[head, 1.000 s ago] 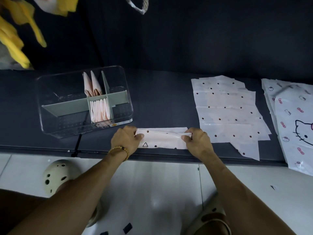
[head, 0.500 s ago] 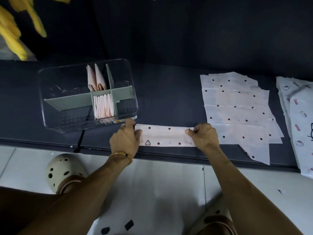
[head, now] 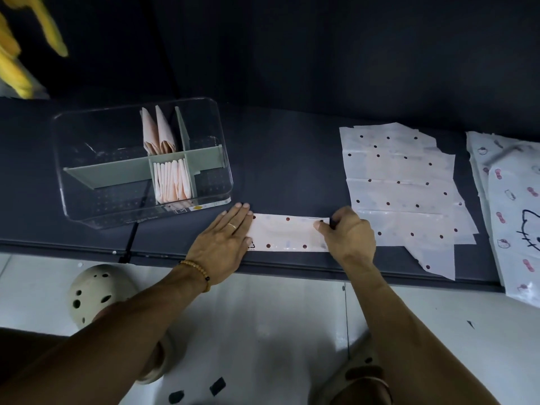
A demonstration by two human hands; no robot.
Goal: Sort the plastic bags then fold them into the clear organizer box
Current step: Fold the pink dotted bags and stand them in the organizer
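Observation:
A white dotted plastic bag [head: 287,232], folded into a long narrow strip, lies near the front edge of the dark table [head: 280,159]. My left hand [head: 225,238] presses flat on the strip's left end with straight fingers. My right hand [head: 347,235] pinches the strip's right end with curled fingers. The clear organizer box [head: 140,159] stands to the left, just behind my left hand. Green dividers split it, and folded pink bags stand in two of its middle compartments.
A pile of flat white dotted bags [head: 403,182] lies right of the strip. Cat-print bags [head: 514,206] overhang the table at the far right. Yellow objects [head: 20,54] hang at the upper left. Beige clogs [head: 96,290] stand on the white floor below.
My left hand has flattened from a curled grip and now lies spread on the strip's left end. The strip lies flatter. My right hand stays at the right end.

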